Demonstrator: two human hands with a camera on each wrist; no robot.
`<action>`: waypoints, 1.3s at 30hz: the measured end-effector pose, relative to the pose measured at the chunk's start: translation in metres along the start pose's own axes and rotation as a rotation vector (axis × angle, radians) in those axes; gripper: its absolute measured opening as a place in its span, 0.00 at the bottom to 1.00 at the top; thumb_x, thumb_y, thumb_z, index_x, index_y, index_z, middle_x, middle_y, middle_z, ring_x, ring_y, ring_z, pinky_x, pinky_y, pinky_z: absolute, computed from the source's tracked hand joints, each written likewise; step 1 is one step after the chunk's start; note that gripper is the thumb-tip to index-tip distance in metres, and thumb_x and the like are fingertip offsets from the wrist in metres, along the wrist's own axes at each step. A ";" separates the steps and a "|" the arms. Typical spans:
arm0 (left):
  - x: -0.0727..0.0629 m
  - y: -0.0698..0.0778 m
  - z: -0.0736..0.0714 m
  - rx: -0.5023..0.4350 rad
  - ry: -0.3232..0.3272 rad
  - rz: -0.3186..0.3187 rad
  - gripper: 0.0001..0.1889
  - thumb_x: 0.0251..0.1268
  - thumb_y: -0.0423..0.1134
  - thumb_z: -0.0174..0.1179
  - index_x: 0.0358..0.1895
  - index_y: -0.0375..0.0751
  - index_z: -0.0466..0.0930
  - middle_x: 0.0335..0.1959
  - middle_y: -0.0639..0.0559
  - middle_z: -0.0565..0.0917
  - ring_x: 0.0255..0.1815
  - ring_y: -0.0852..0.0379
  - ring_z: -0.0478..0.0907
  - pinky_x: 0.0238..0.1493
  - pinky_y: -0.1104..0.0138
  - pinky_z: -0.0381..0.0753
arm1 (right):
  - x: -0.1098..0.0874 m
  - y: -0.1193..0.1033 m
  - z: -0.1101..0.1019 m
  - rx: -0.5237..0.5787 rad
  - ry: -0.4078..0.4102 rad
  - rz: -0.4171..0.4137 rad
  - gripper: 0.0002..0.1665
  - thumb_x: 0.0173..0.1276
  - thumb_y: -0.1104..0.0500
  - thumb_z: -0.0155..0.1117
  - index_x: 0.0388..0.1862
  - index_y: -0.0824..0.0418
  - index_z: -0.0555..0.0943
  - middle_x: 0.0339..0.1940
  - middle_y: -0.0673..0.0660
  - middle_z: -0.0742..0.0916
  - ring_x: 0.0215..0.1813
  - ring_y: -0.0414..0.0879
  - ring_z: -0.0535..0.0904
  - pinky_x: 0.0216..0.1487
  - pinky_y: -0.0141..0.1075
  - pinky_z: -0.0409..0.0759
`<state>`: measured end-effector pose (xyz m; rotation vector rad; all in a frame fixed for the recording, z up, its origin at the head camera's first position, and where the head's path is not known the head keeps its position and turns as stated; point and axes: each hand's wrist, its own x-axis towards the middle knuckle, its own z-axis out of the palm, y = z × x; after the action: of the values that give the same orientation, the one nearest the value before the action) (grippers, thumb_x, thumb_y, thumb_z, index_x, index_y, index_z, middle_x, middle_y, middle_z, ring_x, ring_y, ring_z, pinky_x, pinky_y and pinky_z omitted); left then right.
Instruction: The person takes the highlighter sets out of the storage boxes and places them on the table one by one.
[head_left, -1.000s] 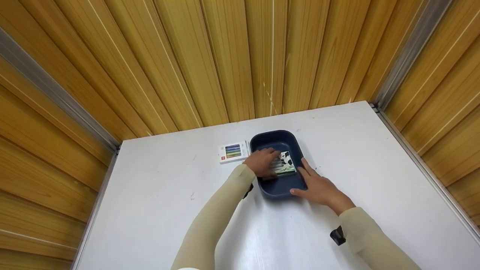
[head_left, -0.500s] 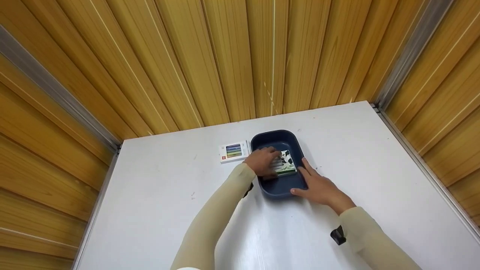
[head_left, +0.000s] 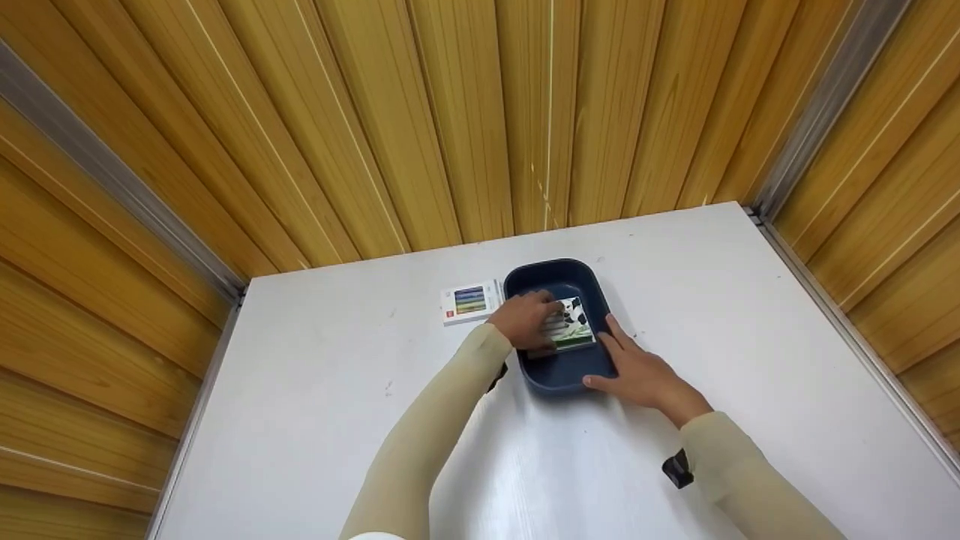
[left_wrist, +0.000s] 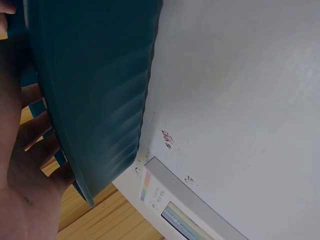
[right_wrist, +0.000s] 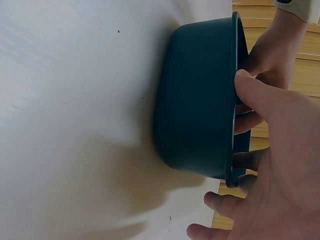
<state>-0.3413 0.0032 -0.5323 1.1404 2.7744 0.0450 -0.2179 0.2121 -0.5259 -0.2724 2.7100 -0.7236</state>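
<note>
A dark blue plastic basin [head_left: 559, 375] stands on the white table. Inside it lies a flat packet with a panda print [head_left: 576, 322]. My left hand [head_left: 523, 322] reaches over the basin's left rim and grips the packet's left part, thumb at the near edge, fingers at the far edge. Part of the packet is hidden beneath that hand. My right hand [head_left: 641, 375] rests spread on the basin's near right corner. In the right wrist view, the thumb [right_wrist: 245, 77] touches the rim, and two fingers stretch past it outside.
A white box with a window of coloured sticks [head_left: 470, 301] lies flat against the basin's left side. The white table [head_left: 337, 390] meets yellow wood-look panels [head_left: 450, 127] at the back and sides. Small dark marks dot the tabletop.
Both hands keep their places at the basin. The packet appears almost unmoved within it; the whole view shifts very slightly.
</note>
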 end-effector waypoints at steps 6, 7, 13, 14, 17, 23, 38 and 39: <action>0.000 0.001 -0.004 -0.021 -0.012 -0.009 0.31 0.54 0.55 0.69 0.64 0.57 0.73 0.63 0.52 0.74 0.62 0.53 0.74 0.65 0.59 0.73 | 0.001 0.000 0.000 0.000 -0.003 0.008 0.58 0.64 0.31 0.57 0.78 0.64 0.49 0.81 0.59 0.42 0.74 0.71 0.55 0.67 0.64 0.63; 0.000 0.000 -0.004 -0.017 -0.010 -0.009 0.31 0.54 0.55 0.69 0.64 0.57 0.74 0.63 0.52 0.74 0.62 0.53 0.74 0.65 0.59 0.73 | 0.001 0.000 0.000 -0.002 -0.004 0.008 0.58 0.63 0.30 0.57 0.78 0.64 0.49 0.81 0.59 0.42 0.74 0.71 0.55 0.67 0.64 0.63; 0.000 0.000 -0.005 -0.005 0.003 -0.001 0.32 0.54 0.54 0.69 0.64 0.56 0.74 0.62 0.51 0.75 0.61 0.53 0.75 0.64 0.59 0.74 | 0.001 0.000 0.000 0.001 -0.007 0.014 0.59 0.63 0.29 0.56 0.78 0.63 0.49 0.81 0.59 0.41 0.75 0.70 0.55 0.68 0.64 0.62; 0.000 0.000 -0.005 -0.005 0.005 -0.002 0.32 0.54 0.54 0.69 0.64 0.56 0.74 0.62 0.51 0.75 0.61 0.53 0.75 0.65 0.59 0.74 | 0.002 0.000 0.000 0.002 -0.008 0.016 0.59 0.62 0.29 0.57 0.78 0.63 0.49 0.81 0.58 0.41 0.75 0.70 0.54 0.68 0.64 0.62; -0.001 0.000 -0.005 0.001 0.005 -0.002 0.32 0.54 0.54 0.69 0.64 0.56 0.73 0.63 0.51 0.75 0.61 0.53 0.75 0.64 0.59 0.74 | 0.002 0.000 0.001 0.002 -0.010 0.015 0.59 0.63 0.29 0.57 0.78 0.63 0.49 0.81 0.58 0.41 0.75 0.70 0.54 0.68 0.64 0.62; -0.002 0.001 -0.006 0.010 0.014 0.000 0.32 0.53 0.54 0.69 0.64 0.56 0.74 0.62 0.51 0.75 0.60 0.53 0.75 0.63 0.59 0.75 | 0.002 0.001 0.001 -0.009 0.001 0.000 0.58 0.63 0.30 0.57 0.78 0.64 0.50 0.81 0.60 0.42 0.74 0.71 0.57 0.67 0.64 0.63; -0.005 0.001 -0.011 0.019 0.014 0.000 0.31 0.54 0.54 0.69 0.64 0.57 0.73 0.62 0.52 0.74 0.58 0.53 0.75 0.61 0.60 0.76 | 0.002 0.002 0.001 -0.002 -0.004 0.004 0.60 0.62 0.28 0.56 0.78 0.64 0.50 0.81 0.59 0.42 0.74 0.71 0.57 0.67 0.65 0.63; -0.005 0.001 -0.012 0.021 0.014 0.000 0.31 0.54 0.54 0.69 0.64 0.57 0.73 0.62 0.52 0.75 0.58 0.53 0.75 0.61 0.59 0.76 | 0.002 0.002 0.001 -0.002 -0.004 0.004 0.60 0.62 0.28 0.56 0.78 0.64 0.50 0.81 0.59 0.42 0.74 0.71 0.57 0.67 0.65 0.63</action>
<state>-0.3393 0.0008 -0.5201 1.1491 2.7938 0.0240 -0.2198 0.2124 -0.5281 -0.2687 2.7067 -0.7179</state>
